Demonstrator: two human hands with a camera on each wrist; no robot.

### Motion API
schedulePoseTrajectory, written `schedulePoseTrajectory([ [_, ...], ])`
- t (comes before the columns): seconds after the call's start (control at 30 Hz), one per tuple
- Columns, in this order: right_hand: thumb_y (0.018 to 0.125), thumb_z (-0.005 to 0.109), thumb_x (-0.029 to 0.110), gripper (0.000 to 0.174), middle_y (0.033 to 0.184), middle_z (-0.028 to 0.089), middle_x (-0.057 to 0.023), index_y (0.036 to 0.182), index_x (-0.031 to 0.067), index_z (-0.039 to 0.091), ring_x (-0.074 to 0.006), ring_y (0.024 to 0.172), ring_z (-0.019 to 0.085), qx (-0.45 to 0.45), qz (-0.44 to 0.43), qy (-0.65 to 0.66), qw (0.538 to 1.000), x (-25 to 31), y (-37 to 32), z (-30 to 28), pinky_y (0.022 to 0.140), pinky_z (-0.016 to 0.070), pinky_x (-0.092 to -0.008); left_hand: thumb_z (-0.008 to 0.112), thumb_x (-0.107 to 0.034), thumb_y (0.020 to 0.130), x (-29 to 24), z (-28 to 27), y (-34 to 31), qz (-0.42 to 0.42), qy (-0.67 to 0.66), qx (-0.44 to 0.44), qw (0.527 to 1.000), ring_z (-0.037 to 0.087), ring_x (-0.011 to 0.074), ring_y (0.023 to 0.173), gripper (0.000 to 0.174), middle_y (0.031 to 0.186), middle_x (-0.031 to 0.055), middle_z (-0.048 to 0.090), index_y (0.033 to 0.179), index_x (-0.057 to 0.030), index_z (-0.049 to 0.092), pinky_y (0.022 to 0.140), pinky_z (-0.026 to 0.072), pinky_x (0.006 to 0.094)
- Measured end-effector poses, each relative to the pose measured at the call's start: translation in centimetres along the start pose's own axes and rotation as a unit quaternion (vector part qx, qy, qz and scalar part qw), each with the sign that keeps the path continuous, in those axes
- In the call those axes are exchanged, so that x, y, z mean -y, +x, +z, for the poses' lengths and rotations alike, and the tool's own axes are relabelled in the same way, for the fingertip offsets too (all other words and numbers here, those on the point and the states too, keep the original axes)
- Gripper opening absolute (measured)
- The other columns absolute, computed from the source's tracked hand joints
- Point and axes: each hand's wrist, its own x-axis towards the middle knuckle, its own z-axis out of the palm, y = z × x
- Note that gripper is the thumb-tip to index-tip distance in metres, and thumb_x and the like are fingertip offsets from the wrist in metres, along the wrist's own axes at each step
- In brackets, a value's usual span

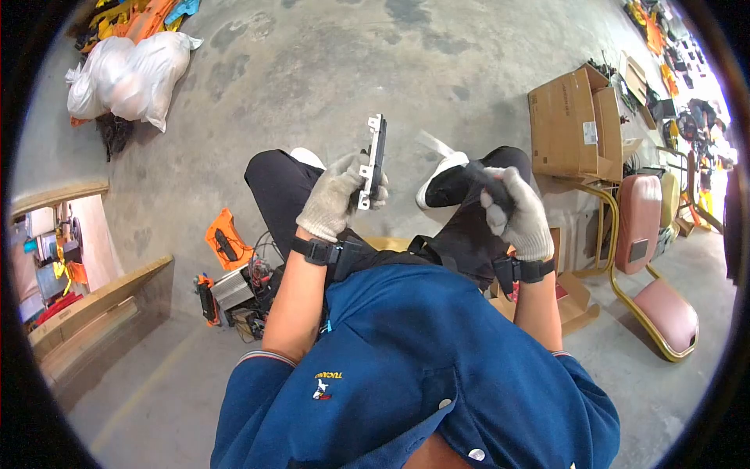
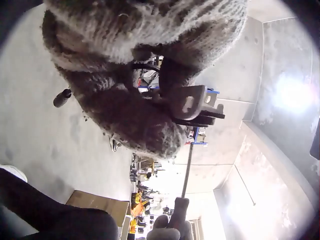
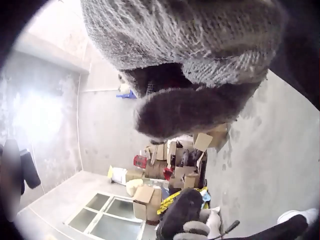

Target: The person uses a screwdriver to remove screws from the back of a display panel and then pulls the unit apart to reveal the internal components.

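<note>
I sit over a concrete floor with both hands in grey knit gloves. My left hand (image 1: 340, 195) grips a flat black and silver metal part (image 1: 376, 156) and holds it upright in front of my knees. Close up, the left hand's fingers (image 2: 125, 100) curl round the grey bracket end of the part (image 2: 192, 102). My right hand (image 1: 519, 215) is fisted round the black handle of a screwdriver (image 1: 494, 187), a little to the right of the part. The screwdriver's thin shaft (image 2: 186, 172) reaches up to the part's lower edge. The right wrist view is mostly filled by my right hand (image 3: 190, 60).
An open cardboard box (image 1: 574, 125) stands at the right, with a pink padded chair (image 1: 652, 258) nearer. Orange and grey electronic parts with wires (image 1: 230, 273) lie on the floor at my left. White plastic bags (image 1: 129, 74) sit far left. Wooden boards (image 1: 94, 305) line the left side.
</note>
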Motion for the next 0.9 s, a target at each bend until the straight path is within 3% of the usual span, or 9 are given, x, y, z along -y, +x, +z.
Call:
schedulePoseTrajectory([
  [0.13, 0.105, 0.071, 0.031, 0.040, 0.102, 0.072, -0.0091, 0.131, 0.0028, 0.061, -0.0159, 0.079, 0.070, 0.079, -0.090, 0.021, 0.993, -0.1, 1.1, 0.5, 0.069, 0.0597, -0.0303, 0.063, -0.036, 0.110, -0.2, -0.1, -0.2, -0.043, -0.017, 0.007, 0.999, 0.078, 0.0182, 0.078, 0.052, 0.104, 0.0137, 0.075, 0.139, 0.0070, 0.059, 0.066, 0.0650, 0.0295],
  [0.2, 0.098, 0.071, 0.015, 0.045, 0.100, 0.068, -0.0087, 0.137, 0.0001, 0.055, -0.0210, 0.083, 0.069, 0.042, -0.101, -0.015, 0.994, -0.2, 1.2, 3.1, 0.077, 0.0598, -0.0354, 0.061, -0.036, 0.111, -0.3, 0.5, -0.2, -0.060, -0.021, 0.011, 0.998, 0.078, 0.0182, 0.076, 0.052, 0.104, 0.0143, 0.075, 0.139, 0.0077, 0.059, 0.064, 0.0647, 0.0287],
  [0.4, 0.096, 0.075, 0.018, 0.044, 0.099, 0.066, -0.0052, 0.134, 0.0003, 0.063, -0.0152, 0.087, 0.066, 0.014, -0.073, -0.165, 0.984, -0.5, 5.9, 5.0, 0.079, 0.0548, -0.0314, 0.058, -0.036, 0.112, -0.2, 1.2, -0.1, -0.093, -0.057, 0.061, 0.992, 0.078, 0.0189, 0.073, 0.053, 0.106, 0.0154, 0.076, 0.140, 0.0088, 0.057, 0.060, 0.0658, 0.0285],
  [0.47, 0.097, 0.075, 0.020, 0.036, 0.103, 0.068, -0.0042, 0.127, 0.0007, 0.067, -0.0127, 0.092, 0.064, -0.024, -0.144, -0.270, 0.952, -0.4, 6.4, 7.1, 0.083, 0.0536, -0.0302, 0.058, -0.037, 0.112, -0.4, 1.8, -0.2, -0.098, -0.058, 0.063, 0.991, 0.078, 0.0189, 0.072, 0.054, 0.105, 0.0153, 0.076, 0.140, 0.0089, 0.057, 0.061, 0.0663, 0.0291],
  [0.67, 0.099, 0.073, 0.025, 0.045, 0.113, 0.072, -0.0045, 0.138, 0.0032, 0.067, -0.0149, 0.105, 0.066, 0.140, -0.149, -0.234, 0.951, -0.3, 8.3, 6.7, 0.098, 0.0526, -0.0325, 0.060, -0.036, 0.110, -0.2, 2.4, -0.5, -0.120, -0.018, 0.049, 0.991, 0.077, 0.0195, 0.066, 0.053, 0.098, 0.0154, 0.077, 0.139, 0.0085, 0.058, 0.058, 0.0662, 0.0304],
  [0.73, 0.098, 0.074, 0.025, 0.046, 0.112, 0.072, -0.0042, 0.138, 0.0046, 0.067, -0.0159, 0.102, 0.066, 0.129, -0.110, -0.297, 0.940, -0.8, 8.8, 5.8, 0.099, 0.0527, -0.0339, 0.064, -0.039, 0.109, -0.8, 2.6, -0.5, -0.136, -0.021, 0.158, 0.978, 0.077, 0.0212, 0.072, 0.048, 0.095, 0.0155, 0.075, 0.126, 0.0060, 0.065, 0.062, 0.0650, 0.0341],
  [0.8, 0.097, 0.076, 0.025, 0.046, 0.107, 0.072, -0.0052, 0.138, 0.0056, 0.068, -0.0135, 0.093, 0.066, 0.128, -0.142, -0.290, 0.938, -1.2, 8.8, 5.0, 0.086, 0.0558, -0.0316, 0.063, -0.034, 0.108, -0.6, 2.4, -0.4, -0.150, -0.061, 0.153, 0.975, 0.077, 0.0234, 0.075, 0.043, 0.094, 0.0180, 0.075, 0.125, 0.0053, 0.066, 0.063, 0.0657, 0.0362],
  [0.87, 0.097, 0.077, 0.026, 0.044, 0.104, 0.072, -0.0065, 0.136, 0.0071, 0.069, -0.0099, 0.082, 0.064, 0.141, -0.063, -0.237, 0.959, -1.2, 8.3, 4.4, 0.070, 0.0543, -0.0285, 0.060, -0.029, 0.108, -0.2, 2.7, -0.7, -0.118, -0.125, 0.041, 0.984, 0.078, 0.0242, 0.076, 0.038, 0.093, 0.0187, 0.076, 0.124, 0.0047, 0.066, 0.063, 0.0656, 0.0355],
  [0.9, 0.095, 0.079, 0.026, 0.046, 0.102, 0.071, -0.0068, 0.136, 0.0061, 0.068, -0.0078, 0.077, 0.062, 0.145, -0.061, -0.228, 0.961, -1.4, 8.1, 4.3, 0.060, 0.0499, -0.0255, 0.060, -0.026, 0.110, -0.8, 2.2, -0.6, -0.142, -0.161, 0.080, 0.973, 0.078, 0.0241, 0.076, 0.035, 0.095, 0.0187, 0.076, 0.127, 0.0045, 0.066, 0.066, 0.0658, 0.0354],
])
